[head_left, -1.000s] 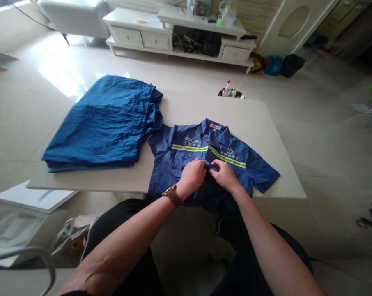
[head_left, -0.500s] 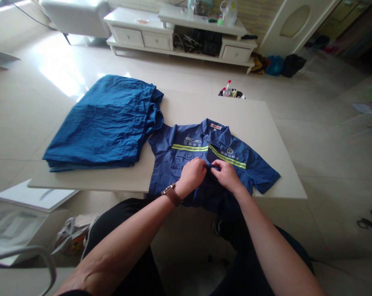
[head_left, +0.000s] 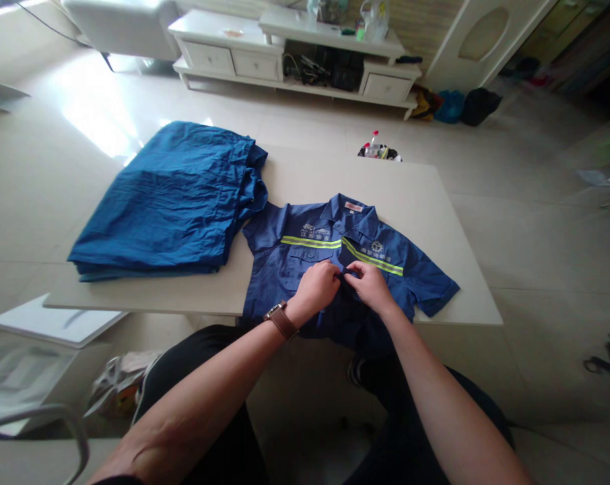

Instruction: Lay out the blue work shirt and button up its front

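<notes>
A blue short-sleeved work shirt (head_left: 285, 259) with yellow-green reflective stripes lies face up on the beige table (head_left: 436, 222), its hem hanging over the near edge. My left hand (head_left: 316, 291), with a brown watch on the wrist, pinches the shirt's front placket at mid-chest. My right hand (head_left: 369, 287) pinches the same placket from the other side, the fingertips of both hands meeting. Both hands are closed on the fabric.
A pile of folded blue garments (head_left: 168, 202) covers the table's left part and overhangs it. Beyond the table are a white TV cabinet (head_left: 289, 60), a bin with bottles (head_left: 378, 151) and bags on the floor. A white box (head_left: 57, 323) stands at my left.
</notes>
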